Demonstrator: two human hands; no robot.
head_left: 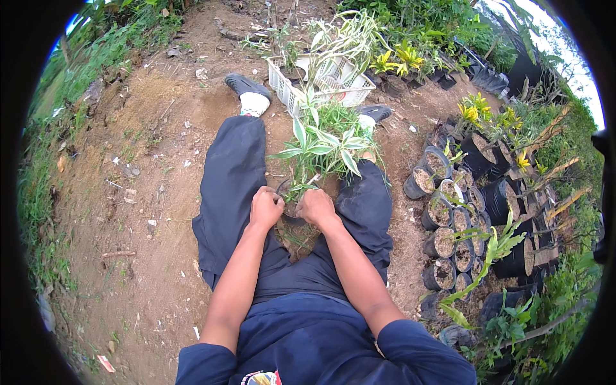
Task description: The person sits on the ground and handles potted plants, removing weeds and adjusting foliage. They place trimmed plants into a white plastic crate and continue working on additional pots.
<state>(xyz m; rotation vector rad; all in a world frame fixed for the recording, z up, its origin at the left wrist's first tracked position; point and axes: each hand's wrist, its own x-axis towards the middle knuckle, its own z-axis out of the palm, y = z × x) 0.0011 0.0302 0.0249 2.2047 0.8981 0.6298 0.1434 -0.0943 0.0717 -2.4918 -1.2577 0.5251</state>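
Note:
Between my legs stands a dark plant pot (293, 220), partly covered by my hands. My left hand (265, 206) is closed at the pot's left rim. On the opposite side, my right hand (315, 206) is curled over the rim, knuckles up, its fingertips hidden. Just beyond the hands spreads a plant with green and white striped leaves (326, 145), leaning away from me. Grassy green shoots (333, 115) mingle with it, and small leaves hang over the pot. What lies inside the pot is mostly hidden.
A white plastic crate (354, 97) with potted plants sits between my feet. To the right, several small pots of soil (441, 242) stand in rows beside larger black planting bags (502, 200). Yellow-leaved plants (475, 110) grow behind them. Bare brown ground (138, 212) extends left toward grass.

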